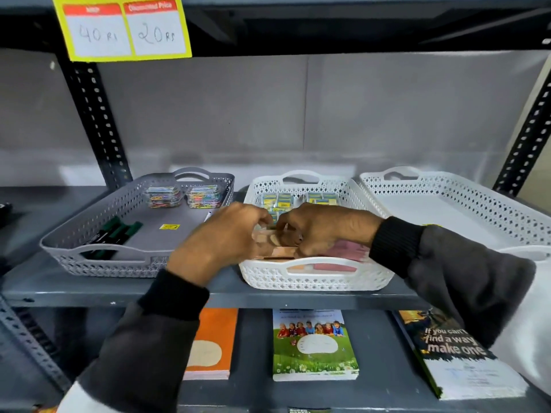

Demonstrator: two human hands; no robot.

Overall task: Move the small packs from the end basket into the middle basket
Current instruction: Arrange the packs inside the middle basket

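Three perforated baskets stand on a grey shelf. Both hands are inside the white middle basket (316, 280). My left hand (222, 234) and my right hand (325, 231) meet over its front half, fingers curled around small tan and pink packs (277, 244); the packs there are blurred. More pink packs (348, 251) lie under my right wrist. Small yellow-and-blue boxes (298, 199) fill the back of this basket. The white end basket (465, 204) on the right shows a bare floor.
The grey basket (98, 257) on the left holds dark markers (116, 234) and two clear boxes of coloured clips (185, 196). A yellow price sign (122, 28) hangs above. Notebooks (314, 344) lie on the shelf below. Slotted black uprights (98, 123) frame the bay.
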